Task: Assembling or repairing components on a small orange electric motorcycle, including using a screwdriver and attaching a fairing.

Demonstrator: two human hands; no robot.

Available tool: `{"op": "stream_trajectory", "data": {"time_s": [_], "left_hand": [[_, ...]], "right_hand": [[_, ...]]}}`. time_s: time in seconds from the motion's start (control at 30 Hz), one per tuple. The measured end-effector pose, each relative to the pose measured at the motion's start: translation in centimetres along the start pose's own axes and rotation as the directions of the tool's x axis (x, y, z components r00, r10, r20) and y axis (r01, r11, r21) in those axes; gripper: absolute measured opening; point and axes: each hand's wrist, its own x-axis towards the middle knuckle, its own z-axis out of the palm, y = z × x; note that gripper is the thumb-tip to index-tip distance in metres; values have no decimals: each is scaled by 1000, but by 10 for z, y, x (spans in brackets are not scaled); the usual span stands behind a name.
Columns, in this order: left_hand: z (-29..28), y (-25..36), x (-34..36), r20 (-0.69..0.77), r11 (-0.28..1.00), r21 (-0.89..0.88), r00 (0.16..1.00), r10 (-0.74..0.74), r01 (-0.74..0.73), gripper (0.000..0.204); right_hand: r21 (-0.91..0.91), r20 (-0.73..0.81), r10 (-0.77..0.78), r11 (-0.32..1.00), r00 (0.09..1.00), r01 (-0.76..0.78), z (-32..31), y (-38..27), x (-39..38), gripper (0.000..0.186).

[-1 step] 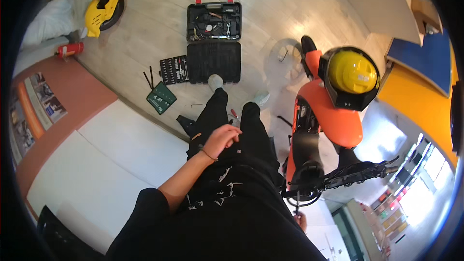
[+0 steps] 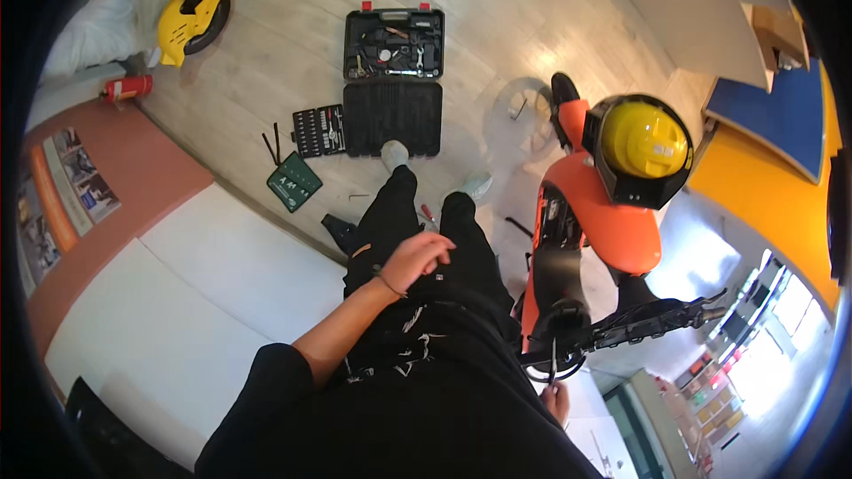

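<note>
My left hand (image 2: 419,259) hovers over my lap, fingers curled together, with nothing visible in them. Beside my right hip, my right hand (image 2: 556,402) grips a thin tool with a silver shaft (image 2: 554,359); its exact kind is too small to tell. The shaft points at the front of an orange scooter (image 2: 612,213), close to the black handlebar (image 2: 643,324). Whether its tip touches the scooter cannot be made out. Part of the right hand and all of its forearm are hidden by my black shirt.
Ahead on the floor lie an open black toolbox (image 2: 393,120), a socket set (image 2: 318,130) and a green tool pouch (image 2: 295,182). A red screwdriver (image 2: 428,212) lies between my feet. The scooter carries a yellow helmet (image 2: 646,140). White panels (image 2: 177,293) stand at left.
My left hand has shifted slightly right and its fingers point more to the right. My right hand and its tool have moved a little up and right.
</note>
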Motion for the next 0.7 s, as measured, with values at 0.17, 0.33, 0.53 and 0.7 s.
{"op": "stream_trajectory", "data": {"time_s": [0.17, 0.33, 0.53, 0.7], "left_hand": [[43, 47, 3, 248, 979, -128, 951, 184, -156, 31], [24, 108, 1, 92, 910, -259, 929, 358, -324, 32], [-7, 130, 31, -58, 882, -312, 934, 352, -352, 35], [-83, 110, 136, -760, 550, -565, 647, -57, -615, 34]], "right_hand": [[385, 365, -373, 895, 853, 227, 95, -147, 50, 21], [377, 653, -429, 899, 623, 224, 169, -226, 45, 22], [319, 766, -303, 945, 567, 74, 196, -295, 84, 30], [90, 854, -181, 975, 489, 203, 201, -328, 120, 30]]}}
